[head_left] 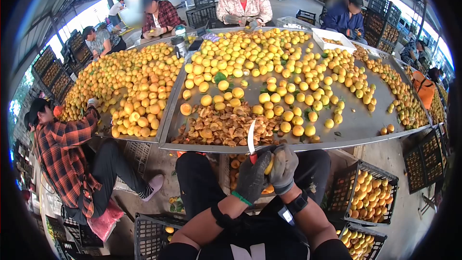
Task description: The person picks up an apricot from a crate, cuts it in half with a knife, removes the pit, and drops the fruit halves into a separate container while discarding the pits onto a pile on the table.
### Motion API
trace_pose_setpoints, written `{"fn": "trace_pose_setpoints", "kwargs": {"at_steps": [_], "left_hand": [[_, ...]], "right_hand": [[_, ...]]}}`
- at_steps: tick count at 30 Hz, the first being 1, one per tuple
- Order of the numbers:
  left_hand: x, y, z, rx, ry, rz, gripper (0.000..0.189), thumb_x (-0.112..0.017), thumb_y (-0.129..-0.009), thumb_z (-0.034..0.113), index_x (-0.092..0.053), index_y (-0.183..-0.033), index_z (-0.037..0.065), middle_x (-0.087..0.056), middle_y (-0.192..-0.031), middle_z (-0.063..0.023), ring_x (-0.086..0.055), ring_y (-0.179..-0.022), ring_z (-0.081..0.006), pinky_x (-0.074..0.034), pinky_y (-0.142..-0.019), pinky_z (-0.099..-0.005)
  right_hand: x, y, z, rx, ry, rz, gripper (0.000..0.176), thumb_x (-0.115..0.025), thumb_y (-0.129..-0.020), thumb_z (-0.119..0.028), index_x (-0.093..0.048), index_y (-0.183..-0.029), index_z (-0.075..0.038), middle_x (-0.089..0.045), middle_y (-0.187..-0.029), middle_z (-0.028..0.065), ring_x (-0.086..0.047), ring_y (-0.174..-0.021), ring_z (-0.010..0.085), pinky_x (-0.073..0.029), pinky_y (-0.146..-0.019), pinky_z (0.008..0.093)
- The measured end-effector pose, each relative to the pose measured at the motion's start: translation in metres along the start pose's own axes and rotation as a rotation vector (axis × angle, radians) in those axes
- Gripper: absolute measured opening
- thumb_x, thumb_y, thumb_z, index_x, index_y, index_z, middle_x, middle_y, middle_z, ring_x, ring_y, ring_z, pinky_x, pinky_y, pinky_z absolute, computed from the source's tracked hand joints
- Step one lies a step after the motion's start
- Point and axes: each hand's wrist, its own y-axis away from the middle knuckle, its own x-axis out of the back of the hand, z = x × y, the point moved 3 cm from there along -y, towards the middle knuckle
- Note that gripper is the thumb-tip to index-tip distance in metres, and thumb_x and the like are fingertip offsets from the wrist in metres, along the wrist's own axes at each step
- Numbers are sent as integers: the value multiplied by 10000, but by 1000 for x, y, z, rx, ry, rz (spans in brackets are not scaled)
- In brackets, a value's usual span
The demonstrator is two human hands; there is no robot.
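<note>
My left hand [251,178], in a dark grey work glove with a green cuff, is closed on a knife [251,137]. Its red handle shows above the fingers, and the pale curved blade points up towards the table edge. Against it, my right hand [284,167], in a lighter grey glove, is closed round a yellow apricot [269,164], mostly hidden between the two gloves. Both hands are above my lap, just short of the metal table [221,148]. Beyond the blade lies a heap of brownish, wrinkled fruit pieces [226,124].
Whole apricots [240,50] cover much of the table. Black crates of apricots [370,195] stand at my right, with another crate [156,236] at lower left. A co-worker in a checked shirt [70,149] sits at left; others work across the table. A white tray [333,40] lies at the far side.
</note>
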Motion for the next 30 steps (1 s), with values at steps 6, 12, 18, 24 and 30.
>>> {"fn": "trace_pose_setpoints", "kwargs": {"at_steps": [6,12,18,24,30], "left_hand": [[20,-10,3,181,-481,-26,336,-653,-867,267,-640,-1093,19,-661,-990,-57,-626,-838,-146,-506,-731,-298],[13,-2,16,-753,-1001,-436,373,-759,-749,228,-655,-1065,58,-666,-987,-118,-653,-870,-265,-523,-756,-352],[-10,23,21,-494,-711,-192,362,-662,-802,72,-596,-1150,-5,-649,-1070,-91,-613,-979,-184,-473,-892,-310],[-5,13,-6,-181,-266,60,236,-583,-891,153,-646,-1058,0,-677,-934,-43,-615,-859,-118,-488,-768,-275],[16,-5,-38,-294,-392,145,246,-573,-918,230,-641,-995,7,-640,-925,-9,-581,-841,-102,-481,-735,-268]], "right_hand": [[-7,32,24,-1033,-883,-230,297,-426,-993,-296,-531,-1086,-34,-551,-806,8,-497,-670,81,-430,-587,248],[1,39,5,-830,-705,-87,421,-279,-1019,-312,-543,-1025,17,-581,-891,77,-554,-820,165,-439,-780,316],[17,13,-31,-633,-412,68,405,-272,-990,-251,-560,-939,29,-614,-830,143,-596,-764,264,-451,-708,330],[2,20,-2,-406,-324,57,274,-409,-910,-172,-483,-706,-5,-454,-613,164,-494,-545,348,-377,-507,395],[-7,27,18,-243,-163,-84,249,-419,-903,-164,-529,-747,-3,-506,-643,168,-531,-585,344,-408,-539,370]]}}
